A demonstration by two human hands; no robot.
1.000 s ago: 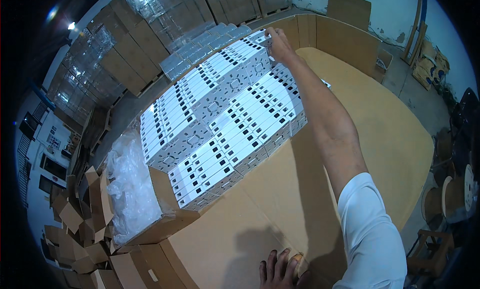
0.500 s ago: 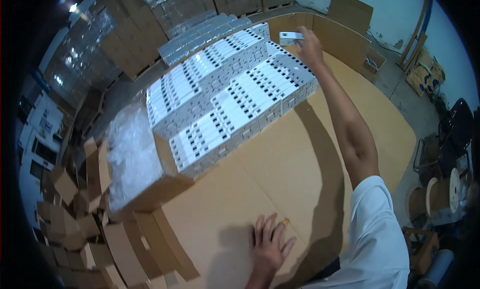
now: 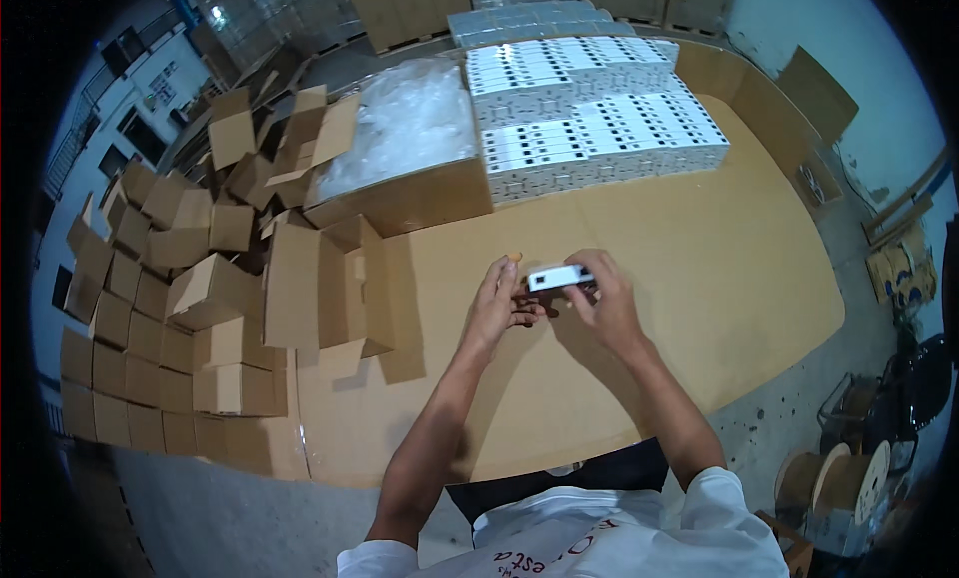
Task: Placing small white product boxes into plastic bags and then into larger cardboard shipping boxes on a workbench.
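A small white box (image 3: pixel 559 276) with dark markings is held in front of me over the cardboard-covered table (image 3: pixel 699 278). My right hand (image 3: pixel 599 298) grips it from the right and below. My left hand (image 3: pixel 496 303) touches its left end with spread fingers. At the far side of the table lies a stack of several identical white boxes (image 3: pixel 589 128) in neat rows, well away from both hands.
A large carton of clear plastic bags (image 3: pixel 405 148) stands left of the stack. Open empty brown cartons (image 3: pixel 320 288) crowd the table's left side, with many more piled at the left (image 3: pixel 150 308). Cable spools (image 3: pixel 849 478) sit on the floor at the lower right.
My right hand lifted one white box off the far stack and brought it back close to me. My left hand rose from the table and met the box.
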